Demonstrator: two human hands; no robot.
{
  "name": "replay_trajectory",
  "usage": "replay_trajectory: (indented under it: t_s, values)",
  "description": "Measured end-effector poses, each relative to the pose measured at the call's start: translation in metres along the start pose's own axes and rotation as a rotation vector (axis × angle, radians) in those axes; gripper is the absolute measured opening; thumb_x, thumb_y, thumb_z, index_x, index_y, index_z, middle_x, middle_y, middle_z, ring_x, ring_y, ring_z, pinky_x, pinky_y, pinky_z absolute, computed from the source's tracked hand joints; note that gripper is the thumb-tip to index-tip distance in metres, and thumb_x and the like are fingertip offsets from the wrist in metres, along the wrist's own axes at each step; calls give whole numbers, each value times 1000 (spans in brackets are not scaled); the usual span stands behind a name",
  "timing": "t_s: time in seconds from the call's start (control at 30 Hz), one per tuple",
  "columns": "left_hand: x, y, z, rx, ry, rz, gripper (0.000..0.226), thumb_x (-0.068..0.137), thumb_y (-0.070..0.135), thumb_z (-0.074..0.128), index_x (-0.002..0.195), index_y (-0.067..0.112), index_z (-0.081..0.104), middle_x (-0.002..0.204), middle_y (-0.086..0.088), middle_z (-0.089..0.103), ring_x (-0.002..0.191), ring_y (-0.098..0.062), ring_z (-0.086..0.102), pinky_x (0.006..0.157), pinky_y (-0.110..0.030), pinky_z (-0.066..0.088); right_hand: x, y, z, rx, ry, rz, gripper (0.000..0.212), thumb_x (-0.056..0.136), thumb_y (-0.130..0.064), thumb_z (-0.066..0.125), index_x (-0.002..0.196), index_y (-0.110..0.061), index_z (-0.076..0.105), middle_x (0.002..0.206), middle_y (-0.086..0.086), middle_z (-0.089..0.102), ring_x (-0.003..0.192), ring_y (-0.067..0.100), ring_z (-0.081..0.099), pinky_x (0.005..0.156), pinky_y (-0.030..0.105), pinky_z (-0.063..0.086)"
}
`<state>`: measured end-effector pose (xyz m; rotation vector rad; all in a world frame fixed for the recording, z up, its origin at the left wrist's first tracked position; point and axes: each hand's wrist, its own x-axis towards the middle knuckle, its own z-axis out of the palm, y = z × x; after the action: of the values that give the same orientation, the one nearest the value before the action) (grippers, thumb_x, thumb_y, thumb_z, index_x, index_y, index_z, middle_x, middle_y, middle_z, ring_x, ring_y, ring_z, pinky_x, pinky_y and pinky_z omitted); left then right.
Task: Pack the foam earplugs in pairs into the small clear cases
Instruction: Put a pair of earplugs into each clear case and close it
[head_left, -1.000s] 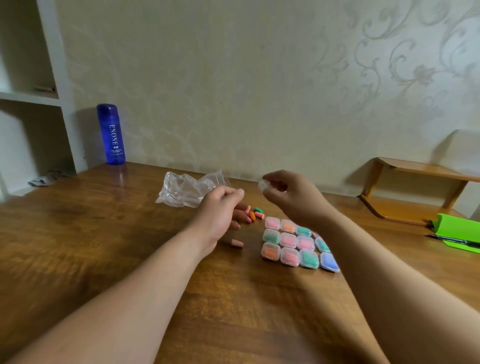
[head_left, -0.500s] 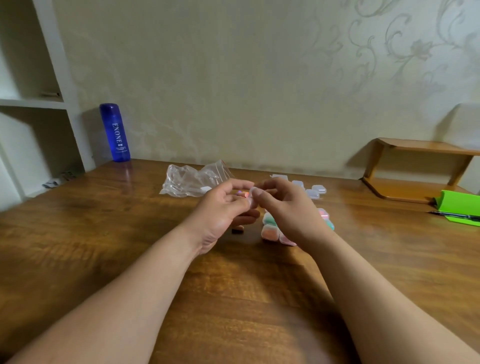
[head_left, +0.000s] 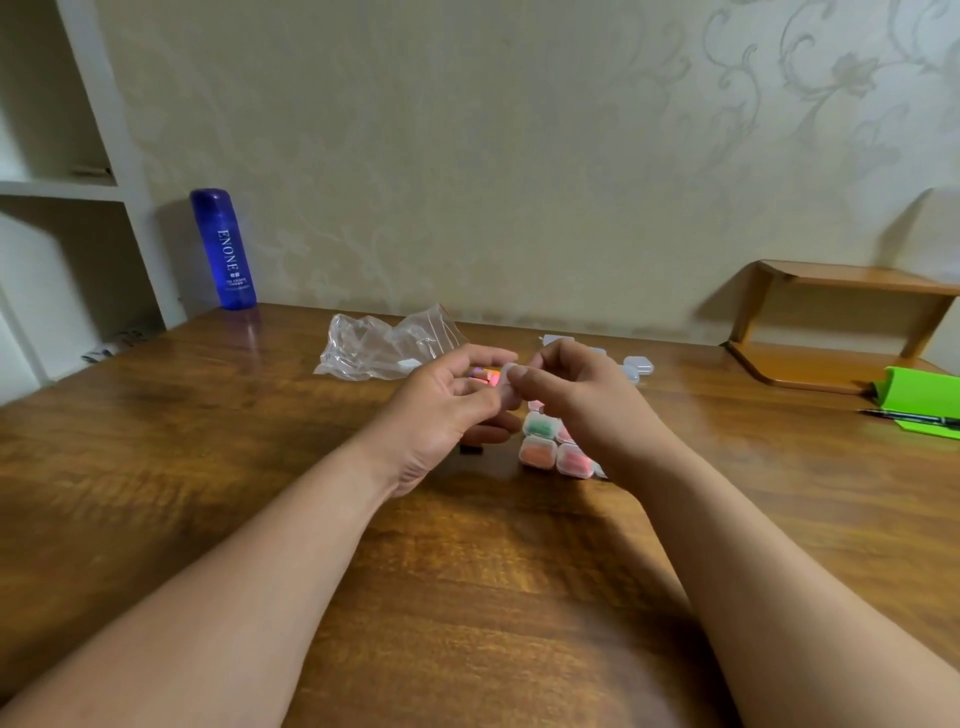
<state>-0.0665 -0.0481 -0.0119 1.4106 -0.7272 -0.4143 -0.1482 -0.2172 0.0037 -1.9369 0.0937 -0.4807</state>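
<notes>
Wooden table (head_left: 208, 467), glossy. Both hands meet above its middle, raised off the surface.

The plastic bag (head_left: 374, 345) lies crumpled just behind the hands, not touching them.

The left hand (head_left: 441, 415) has its fingers curled and its fingertips pinching earplugs (head_left: 484, 375). An orange-pink glow and a purple tint show there. I cannot tell whether it holds 1 or 2.

The right hand (head_left: 582, 400) pinches a clear case (head_left: 506, 373) between thumb and forefinger, held against the left fingertips. Whether its lid is up cannot be told.

The filled cases (head_left: 540, 449) sit packed together on the table directly under the right wrist. Several empty cases (head_left: 638, 365) stand behind the right hand, near the wall.

Judged step: feeding plugs into the held case.

Risks, largest first:
1. The right wrist hangs low over the filled cases. A drop of the forearm while pressing would likely scatter the block.
2. The case is held only by a 2-finger pinch on slick plastic. A push from the left hand could pop it loose, and it would probably land among the packed ones.
3. The foam springs back. A plug that is not seated fully may hold the lid off its catch or jump out.
4. The 2 tints suggest a mismatched pair, so the colours should be checked before closing.
5. A dropped plug would roll on this gloss, and a small dark shape already lies under the left hand, possibly 1 such.
</notes>
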Motion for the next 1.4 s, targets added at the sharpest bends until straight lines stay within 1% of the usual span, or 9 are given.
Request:
replay_trajectory:
  t_s: [0.3, 0.57, 0.7, 0.9, 1.07, 1.13, 1.27, 1.33, 1.4]
  values:
    - [0, 0, 0, 3, -7, -8, 33, 103, -3, 63, 130, 15, 68, 110, -25, 76, 92, -27, 77, 84, -37, 66, -1, -1, 3, -62, 19, -49, 22, 98, -32, 75, 98, -11, 69, 90, 5, 78, 90, 21, 75, 90, 47, 61]
    - [0, 1, 0, -142, -5, -54, 27, 103, 4, 65, 128, 13, 69, 112, -24, 77, 93, -30, 78, 80, -33, 66, -1, 0, 2, -114, 98, -83, 15, 93, -27, 71, 96, -13, 68, 87, 7, 73, 86, 24, 69, 83, 54, 57]
    - [0, 4, -1, -244, -30, -88, 30, 104, 1, 60, 133, 9, 64, 117, -27, 76, 96, -33, 78, 84, -35, 65, 2, 3, -1, -67, 149, -33, 11, 99, -23, 64, 102, -19, 74, 92, -1, 78, 92, 18, 74, 89, 50, 62]
    - [0, 8, -2, -342, -43, -116, 41, 100, -10, 57, 139, 0, 51, 120, -31, 74, 110, -43, 76, 84, -37, 67, 8, 9, 2, -233, 270, -26, 18, 103, -29, 63, 112, -22, 76, 95, -7, 77, 89, 11, 73, 80, 41, 64]
    - [-7, 8, 5, -259, -240, -216, 41, 101, -16, 46, 140, -4, 53, 119, -26, 75, 99, -31, 78, 77, -28, 65, 5, 7, 0, -196, 259, -89, 14, 103, -27, 69, 98, -23, 81, 81, -11, 76, 72, 0, 67, 61, 16, 47]
    - [-9, 6, 11, -212, -306, -249, 40, 100, -17, 42, 136, -5, 55, 112, -22, 74, 87, -22, 75, 69, -24, 61, 4, 7, 4, -174, 202, -96, 13, 103, -23, 69, 97, -22, 81, 82, -10, 78, 75, 1, 71, 61, 17, 52]
    - [-7, 10, 13, -204, -283, -308, 21, 107, 9, 42, 118, 6, 60, 97, -20, 65, 69, -17, 58, 55, -24, 44, 4, 6, 8, -179, 189, -125, 12, 103, -23, 69, 101, -23, 82, 86, -12, 79, 83, 4, 74, 74, 26, 58]
    - [-7, 12, 11, -245, -273, -354, 38, 114, 41, 37, 122, 13, 60, 83, -10, 65, 66, -18, 55, 54, -25, 40, 3, 4, 8, -152, 188, -136, 12, 103, -23, 70, 101, -24, 81, 87, -11, 79, 83, 4, 75, 71, 20, 56]
    - [-5, 11, 10, -232, -207, -379, 51, 113, 57, 34, 127, 16, 61, 78, -6, 64, 65, -18, 54, 53, -25, 38, 1, 3, 9, -149, 179, -150, 12, 103, -23, 70, 102, -26, 82, 88, -12, 79, 84, 3, 74, 70, 17, 55]
